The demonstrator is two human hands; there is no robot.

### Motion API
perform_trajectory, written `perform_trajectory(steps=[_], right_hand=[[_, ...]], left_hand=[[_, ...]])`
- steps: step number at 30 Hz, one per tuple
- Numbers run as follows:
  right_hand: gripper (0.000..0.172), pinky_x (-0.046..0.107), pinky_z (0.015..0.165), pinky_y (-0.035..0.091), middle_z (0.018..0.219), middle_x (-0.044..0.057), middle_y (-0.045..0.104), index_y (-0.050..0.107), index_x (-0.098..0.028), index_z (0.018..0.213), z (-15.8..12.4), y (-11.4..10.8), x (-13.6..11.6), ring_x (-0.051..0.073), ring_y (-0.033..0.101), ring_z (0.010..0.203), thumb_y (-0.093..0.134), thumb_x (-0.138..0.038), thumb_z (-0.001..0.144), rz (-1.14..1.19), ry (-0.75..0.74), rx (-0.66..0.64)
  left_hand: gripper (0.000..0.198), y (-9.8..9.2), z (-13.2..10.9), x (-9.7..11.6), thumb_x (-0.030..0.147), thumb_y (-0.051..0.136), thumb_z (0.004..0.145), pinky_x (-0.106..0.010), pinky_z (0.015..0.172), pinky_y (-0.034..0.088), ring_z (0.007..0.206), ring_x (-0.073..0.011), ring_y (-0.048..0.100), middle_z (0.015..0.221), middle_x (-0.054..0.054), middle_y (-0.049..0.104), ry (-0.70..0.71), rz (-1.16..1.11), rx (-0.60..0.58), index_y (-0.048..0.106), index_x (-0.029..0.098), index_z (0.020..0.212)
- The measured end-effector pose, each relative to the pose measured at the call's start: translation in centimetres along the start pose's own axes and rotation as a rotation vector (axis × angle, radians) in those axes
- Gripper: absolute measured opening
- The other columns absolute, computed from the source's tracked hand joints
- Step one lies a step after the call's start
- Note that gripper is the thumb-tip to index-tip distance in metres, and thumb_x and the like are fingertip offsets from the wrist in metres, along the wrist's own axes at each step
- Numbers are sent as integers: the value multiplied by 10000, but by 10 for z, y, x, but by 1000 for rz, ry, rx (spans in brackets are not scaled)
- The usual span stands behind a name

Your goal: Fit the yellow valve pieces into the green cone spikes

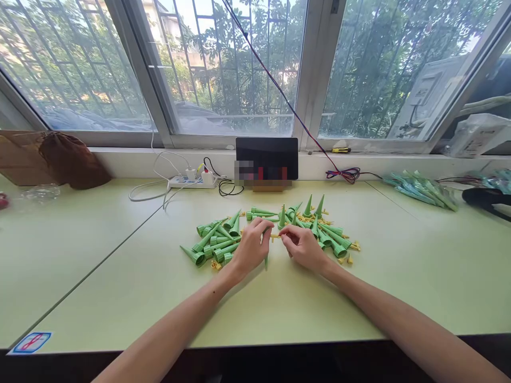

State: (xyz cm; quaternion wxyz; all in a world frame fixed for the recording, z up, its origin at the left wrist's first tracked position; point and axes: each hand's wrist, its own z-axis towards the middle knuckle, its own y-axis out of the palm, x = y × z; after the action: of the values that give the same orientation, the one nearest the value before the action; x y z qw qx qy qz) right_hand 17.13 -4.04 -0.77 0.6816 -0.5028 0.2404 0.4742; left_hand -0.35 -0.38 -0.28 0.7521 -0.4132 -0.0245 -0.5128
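Far left of the frame there's a brown pouch [74,159] slumped against the window ledge, then a white power strip [194,181] with cables further in. Centre of the pale green counter [99,250] is a pile of green cone spikes [217,242], some lying flat, a few standing upright. Left hand [251,246] has its grip closed around one green spike [266,255], pointing down at the counter. Right hand [304,247] pinches a small yellow piece [274,235] just beside it. Packaged spikes [419,189] sit at the right.
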Motion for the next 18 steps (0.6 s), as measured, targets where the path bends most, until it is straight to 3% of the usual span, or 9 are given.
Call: perform_trajectory(steps=[18], right_hand=[[166, 260, 529, 435, 587, -35, 576, 592, -198, 900, -1, 2, 0, 133, 553, 502, 586, -363, 915, 64, 9, -37]], left_hand=[[169, 1, -1, 1, 106, 500, 929, -296, 760, 499, 810, -165, 616, 909, -42, 655, 0, 0, -2, 644, 193, 943]])
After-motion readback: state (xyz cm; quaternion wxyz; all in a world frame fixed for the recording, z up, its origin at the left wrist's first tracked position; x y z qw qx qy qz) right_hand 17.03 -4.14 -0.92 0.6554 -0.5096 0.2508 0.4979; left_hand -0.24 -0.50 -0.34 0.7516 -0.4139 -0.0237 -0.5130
